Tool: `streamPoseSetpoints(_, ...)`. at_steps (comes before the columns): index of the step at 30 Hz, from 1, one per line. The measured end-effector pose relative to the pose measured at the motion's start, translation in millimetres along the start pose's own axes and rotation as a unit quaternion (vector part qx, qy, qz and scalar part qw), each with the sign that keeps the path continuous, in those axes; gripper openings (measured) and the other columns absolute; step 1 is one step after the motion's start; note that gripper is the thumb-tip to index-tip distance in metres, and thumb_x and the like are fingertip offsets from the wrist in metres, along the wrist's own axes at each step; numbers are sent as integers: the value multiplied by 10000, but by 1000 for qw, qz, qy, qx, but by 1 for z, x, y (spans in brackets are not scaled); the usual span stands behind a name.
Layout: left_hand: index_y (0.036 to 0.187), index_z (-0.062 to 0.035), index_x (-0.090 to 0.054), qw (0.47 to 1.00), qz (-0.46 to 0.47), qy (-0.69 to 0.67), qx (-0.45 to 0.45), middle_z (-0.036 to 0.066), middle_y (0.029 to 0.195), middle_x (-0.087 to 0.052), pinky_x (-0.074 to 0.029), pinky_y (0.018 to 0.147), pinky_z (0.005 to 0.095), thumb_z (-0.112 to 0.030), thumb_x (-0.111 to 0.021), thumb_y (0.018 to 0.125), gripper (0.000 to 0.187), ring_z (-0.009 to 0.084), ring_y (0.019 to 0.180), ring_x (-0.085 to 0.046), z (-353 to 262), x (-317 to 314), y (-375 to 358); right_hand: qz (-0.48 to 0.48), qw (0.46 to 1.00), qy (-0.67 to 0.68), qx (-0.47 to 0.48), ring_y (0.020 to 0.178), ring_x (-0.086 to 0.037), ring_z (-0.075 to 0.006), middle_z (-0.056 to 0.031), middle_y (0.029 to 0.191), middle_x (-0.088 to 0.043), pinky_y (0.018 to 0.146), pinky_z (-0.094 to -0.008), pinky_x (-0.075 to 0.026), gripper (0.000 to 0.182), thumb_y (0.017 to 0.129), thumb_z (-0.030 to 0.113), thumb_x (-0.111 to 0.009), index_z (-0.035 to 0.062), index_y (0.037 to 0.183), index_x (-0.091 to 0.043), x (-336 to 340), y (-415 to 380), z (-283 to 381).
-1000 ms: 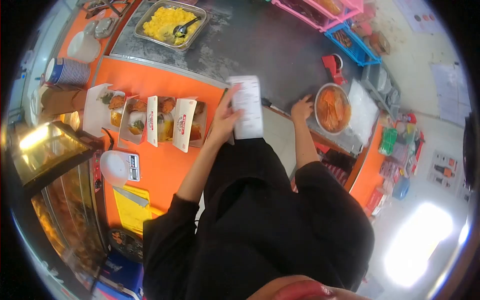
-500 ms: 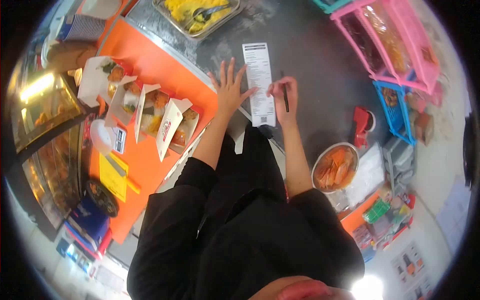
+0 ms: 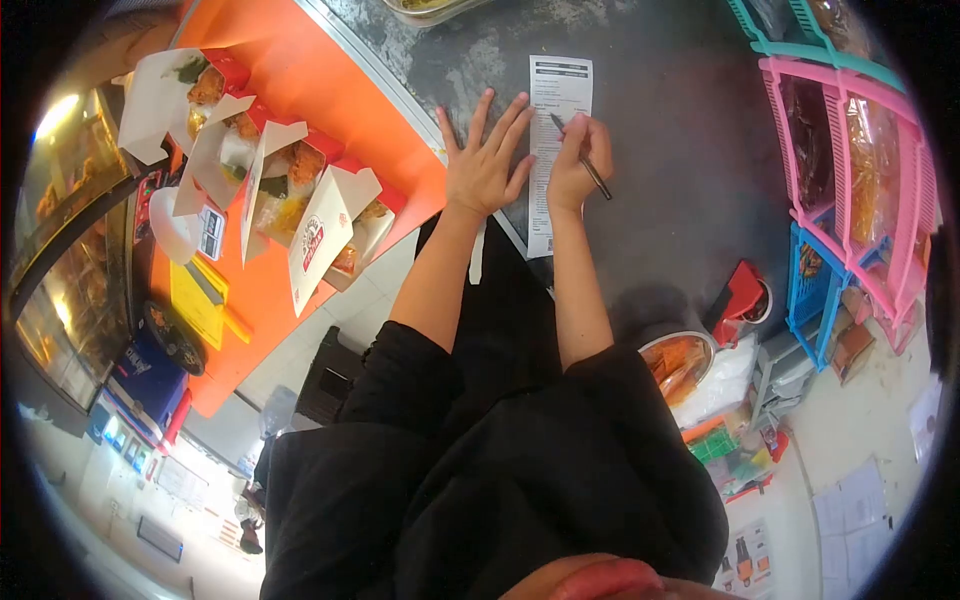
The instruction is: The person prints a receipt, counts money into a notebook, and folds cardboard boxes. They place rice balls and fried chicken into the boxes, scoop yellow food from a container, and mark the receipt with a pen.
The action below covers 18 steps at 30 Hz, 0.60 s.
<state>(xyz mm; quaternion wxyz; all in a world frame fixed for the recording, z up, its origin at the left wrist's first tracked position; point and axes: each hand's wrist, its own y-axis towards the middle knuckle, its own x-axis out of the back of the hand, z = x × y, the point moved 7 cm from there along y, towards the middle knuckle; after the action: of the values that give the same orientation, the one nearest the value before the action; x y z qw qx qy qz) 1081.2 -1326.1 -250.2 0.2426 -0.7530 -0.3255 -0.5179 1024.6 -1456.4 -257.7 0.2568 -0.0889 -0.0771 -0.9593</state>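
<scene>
A long printed receipt (image 3: 545, 190) lies flat on the dark metal counter (image 3: 680, 150). My right hand (image 3: 580, 165) is closed round a dark pen (image 3: 597, 178), its tip over the upper part of the receipt. Flat on the counter, fingers spread, rests my left hand (image 3: 484, 165); its thumb reaches the receipt's left edge. To the left, on the orange counter (image 3: 370, 120), several open food boxes (image 3: 318, 240) stand in a row with fried pieces and other food inside.
Pink and blue plastic baskets (image 3: 905, 180) with packets stand at the right. A bowl of orange slices (image 3: 680, 362) sits near my right elbow, beside a red dispenser (image 3: 738, 300). A metal tray (image 3: 437, 12) is at the top edge. A yellow card (image 3: 196, 310) lies lower left.
The view has shifted, so the counter things appear displaced. My right hand has moved up the receipt, and the pen now points to its upper lines. My left hand stays flat beside it.
</scene>
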Motion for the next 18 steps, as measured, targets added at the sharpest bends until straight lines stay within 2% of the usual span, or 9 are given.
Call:
streamPoseSetpoints(3,1441,-247,-369,1000,1,6,-3,-88,1532,-290,38,1070,710,-451,-510,873,619,247,1447,-177,-1,-1,1,38,998,-28,51,610,-543,-86,-33,714,-563,566,-240,-438,202,950,99,-553,-6,779,-577,-3,-2,-11)
streamPoseSetpoints(7,1425,-237,-384,1000,-8,-10,-4,-94,1527,-294,19,1061,732,-415,-533,857,613,252,1448,-168,-1,0,1,15,1000,-12,25,605,-539,-88,-34,712,-562,562,-244,-436,213,955,103,-545,-7,774,-573,1,-1,-3)
streamPoseSetpoints(10,1424,-236,-385,1000,-10,-7,-6,-93,1529,-290,14,1061,734,-413,-532,859,610,251,1448,-168,-2,1,1,46,996,-34,62,601,-541,-92,-34,708,-559,561,-248,-435,239,965,120,-532,-5,763,-562,-2,-3,-6)
streamPoseSetpoints(12,1425,-236,-384,1000,-10,-3,-6,-93,1529,-289,12,1062,733,-412,-531,861,608,250,1448,-168,-3,2,1,-58,998,-39,4,572,-576,-124,-67,734,-592,528,-264,-445,230,955,129,-545,-4,771,-579,14,-2,-7)
streamPoseSetpoints(16,1427,-237,-379,1000,-5,-3,-4,-94,1528,-291,13,1061,735,-412,-531,864,609,248,1448,-167,-3,0,0,-27,999,-12,19,561,-569,-121,-62,739,-584,523,-256,-442,244,962,123,-528,-5,757,-562,12,-7,-6)
streamPoseSetpoints(18,1428,-238,-378,1000,-6,-5,-2,-95,1527,-293,14,1060,736,-413,-532,864,610,247,1448,-167,-1,-1,3,-8,999,40,-30,565,-568,-120,-61,743,-585,530,-258,-443,223,954,113,-529,-4,769,-568,9,-13,-14)
